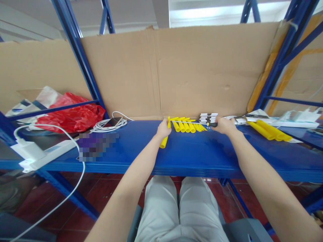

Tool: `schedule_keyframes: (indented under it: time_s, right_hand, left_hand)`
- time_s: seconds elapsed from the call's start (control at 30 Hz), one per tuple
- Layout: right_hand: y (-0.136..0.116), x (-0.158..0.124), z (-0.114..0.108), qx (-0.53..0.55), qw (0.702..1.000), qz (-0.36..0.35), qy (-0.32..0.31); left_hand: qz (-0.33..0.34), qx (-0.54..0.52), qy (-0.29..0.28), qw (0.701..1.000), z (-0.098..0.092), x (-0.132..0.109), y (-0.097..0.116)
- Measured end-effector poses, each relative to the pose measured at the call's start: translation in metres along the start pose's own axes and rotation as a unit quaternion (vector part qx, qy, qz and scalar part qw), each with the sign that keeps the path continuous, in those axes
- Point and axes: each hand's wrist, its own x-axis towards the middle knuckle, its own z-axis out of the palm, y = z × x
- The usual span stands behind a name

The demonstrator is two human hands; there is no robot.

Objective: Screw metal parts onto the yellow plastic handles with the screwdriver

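Observation:
My left hand (163, 129) is closed around a yellow tube (164, 142), whose open round end points down toward the front edge of the blue shelf (191, 151). A screwdriver (212, 124) with a dark handle is gripped in my right hand (225, 126). Its long thin metal shaft runs left to the upper part of the held tube; whether the tip touches or enters it I cannot make out. Behind and below the shaft lies a row of several yellow tubes (186, 127), side by side. A small stack of white and black pieces (208, 117) sits just behind the handle.
More yellow tubes (267, 130) lie to the right. A red plastic bag (72, 112), a coiled white cable (109, 126) and a white power strip (52, 153) with a plugged-in charger (29, 149) are on the left. A cardboard panel (191, 70) closes off the back between blue posts.

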Motion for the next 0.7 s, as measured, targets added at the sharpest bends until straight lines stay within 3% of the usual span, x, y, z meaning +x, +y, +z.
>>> schedule_keyframes:
  time_s: [0.33,0.57,0.7]
  right_hand:
    - [0.0021,0.0051,0.0013,0.034,0.998,-0.012,-0.055]
    - [0.0073,0.0052,0.0058,0.002,0.998,-0.058,0.011]
    - [0.0045,0.0016,0.0028,-0.001,0.999,-0.035,0.013]
  left_hand:
    - [-0.004,0.004,0.004,1.0,-0.0015,-0.0011,0.0014]
    - [0.0,0.004,0.004,1.0,-0.0007,0.0,-0.0001]
    - [-0.002,0.01,0.004,1.0,0.0,0.0008,0.0001]
